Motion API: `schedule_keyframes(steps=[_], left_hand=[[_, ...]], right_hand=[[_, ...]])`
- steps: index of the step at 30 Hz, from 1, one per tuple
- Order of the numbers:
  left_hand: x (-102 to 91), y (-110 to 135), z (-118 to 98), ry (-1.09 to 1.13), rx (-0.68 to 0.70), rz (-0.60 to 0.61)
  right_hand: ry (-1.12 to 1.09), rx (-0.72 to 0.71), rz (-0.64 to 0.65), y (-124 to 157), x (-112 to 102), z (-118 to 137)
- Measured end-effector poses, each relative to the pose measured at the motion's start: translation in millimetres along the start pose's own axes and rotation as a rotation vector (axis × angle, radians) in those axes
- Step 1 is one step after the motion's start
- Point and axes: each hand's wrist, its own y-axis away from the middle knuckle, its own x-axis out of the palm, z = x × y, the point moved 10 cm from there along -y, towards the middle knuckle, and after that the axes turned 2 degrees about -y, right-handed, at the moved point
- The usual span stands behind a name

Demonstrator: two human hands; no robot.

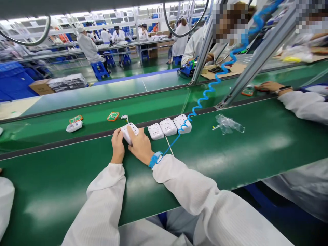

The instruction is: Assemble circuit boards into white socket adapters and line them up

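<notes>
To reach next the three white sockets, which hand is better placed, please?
Probably the right hand, nearer the three sockets; the left hand is on the left side of the held socket.

bright indoor light, strip lights (102,11) along the top near clipping. broad hazy glare on the green tabletop (77,181), left and right. shadows soft and weak. white socket blocks (168,126) fairly sharp, far workers (118,35) soft. wide-angle stretch toward the edges, clear on the right sleeve (230,212). pixelated patches (225,22) upper right.
</notes>
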Motion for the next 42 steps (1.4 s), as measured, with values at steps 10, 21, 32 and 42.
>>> schedule_keyframes(steps=[10, 21, 32, 42], left_hand=[[18.7, 0, -6, 0.066, -0.076, -0.038], [46.5, -11, -8, 0.111, -0.036, 0.025], [73.0, -11, -6, 0.124, -0.039, 0.13], [82.3, -7, -5, 0.108, -0.051, 0.171]], right_hand=[[-0.051, -0.286, -0.107, 11, -11, 2], [0.428, -0.392, -0.31, 51, -98, -124], [0.241, -0.141, -0.549, 50, -131, -158], [-0.924, 0.339, -0.45, 23, -82, -273]])
